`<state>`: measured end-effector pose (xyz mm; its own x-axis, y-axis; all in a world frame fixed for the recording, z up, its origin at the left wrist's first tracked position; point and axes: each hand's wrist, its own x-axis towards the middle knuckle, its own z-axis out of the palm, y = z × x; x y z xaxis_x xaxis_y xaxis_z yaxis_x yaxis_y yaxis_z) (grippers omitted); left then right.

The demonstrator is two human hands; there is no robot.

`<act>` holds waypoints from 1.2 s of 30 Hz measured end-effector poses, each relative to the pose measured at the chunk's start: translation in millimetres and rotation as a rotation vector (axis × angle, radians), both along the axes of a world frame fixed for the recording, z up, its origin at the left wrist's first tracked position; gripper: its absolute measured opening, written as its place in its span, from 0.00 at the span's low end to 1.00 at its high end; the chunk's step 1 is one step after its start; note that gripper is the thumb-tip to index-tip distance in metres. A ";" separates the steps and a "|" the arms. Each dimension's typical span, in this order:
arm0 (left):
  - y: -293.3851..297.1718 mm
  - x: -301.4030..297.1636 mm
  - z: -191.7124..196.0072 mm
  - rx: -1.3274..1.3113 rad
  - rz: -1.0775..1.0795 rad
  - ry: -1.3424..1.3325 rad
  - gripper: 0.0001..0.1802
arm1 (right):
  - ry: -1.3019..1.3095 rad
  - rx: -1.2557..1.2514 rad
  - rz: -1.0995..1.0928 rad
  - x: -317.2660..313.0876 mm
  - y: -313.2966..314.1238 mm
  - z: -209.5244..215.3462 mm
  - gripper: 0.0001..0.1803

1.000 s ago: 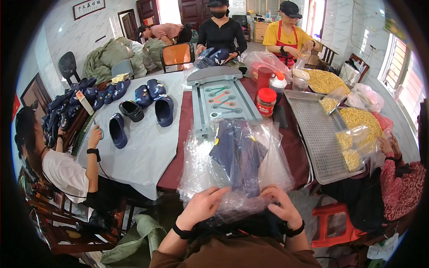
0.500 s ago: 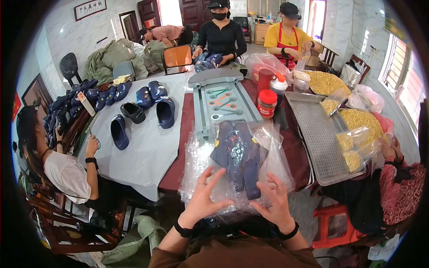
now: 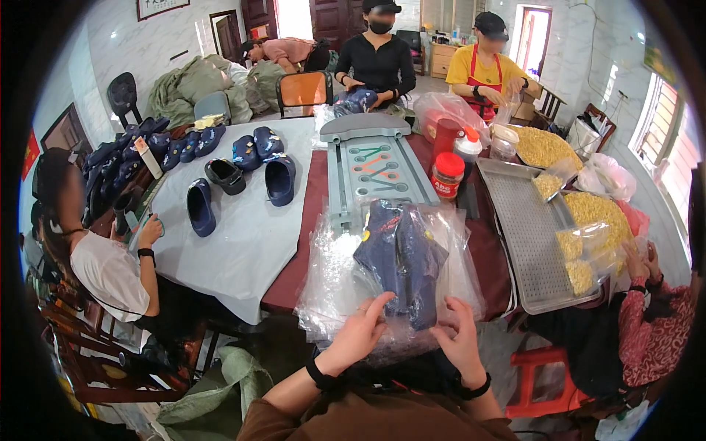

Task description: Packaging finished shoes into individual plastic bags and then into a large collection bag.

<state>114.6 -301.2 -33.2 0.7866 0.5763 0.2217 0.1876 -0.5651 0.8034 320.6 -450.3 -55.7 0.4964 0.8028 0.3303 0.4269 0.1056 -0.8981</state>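
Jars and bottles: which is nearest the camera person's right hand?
The red-lidded jar, in front of the bottle and red cylinder; others stand farther from that hand.

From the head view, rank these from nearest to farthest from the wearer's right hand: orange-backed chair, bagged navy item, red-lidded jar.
Measured from the right hand:
1. Bagged navy item: right beside the hand, just ahead and left.
2. Red-lidded jar: farther ahead on the table.
3. Orange-backed chair: beyond the table, ahead and left.
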 end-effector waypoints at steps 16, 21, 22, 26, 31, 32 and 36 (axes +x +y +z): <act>2.9 4.1 17.8 -0.167 0.095 -0.013 0.36 | 0.042 -0.045 0.306 -1.8 22.4 9.8 0.41; -6.9 11.8 9.3 -0.125 0.329 -0.057 0.48 | -0.060 -0.108 0.201 -17.9 37.3 18.8 0.37; -5.0 9.3 9.8 -0.195 0.335 -0.067 0.47 | -0.025 -0.086 0.236 -19.7 38.8 21.6 0.34; 4.6 0.7 -1.8 -0.294 0.328 -0.107 0.43 | 0.136 0.025 0.295 -23.1 39.5 7.8 0.30; 11.8 -14.1 0.9 -0.268 0.324 -0.033 0.32 | 0.380 -0.018 0.355 -19.3 26.3 -4.5 0.27; 11.5 -16.8 8.6 -0.272 0.304 0.042 0.31 | 0.520 -0.002 0.362 -15.8 23.7 -9.2 0.26; 17.7 -40.8 -2.6 -0.287 0.149 -0.052 0.33 | 0.293 -0.004 0.187 -2.1 25.5 -6.2 0.30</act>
<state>73.8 -283.4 -35.8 0.6811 0.7287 0.0712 0.2058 -0.2839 0.9365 318.4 -424.9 -62.0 0.4139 0.8898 0.1923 0.1246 0.1539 -0.9802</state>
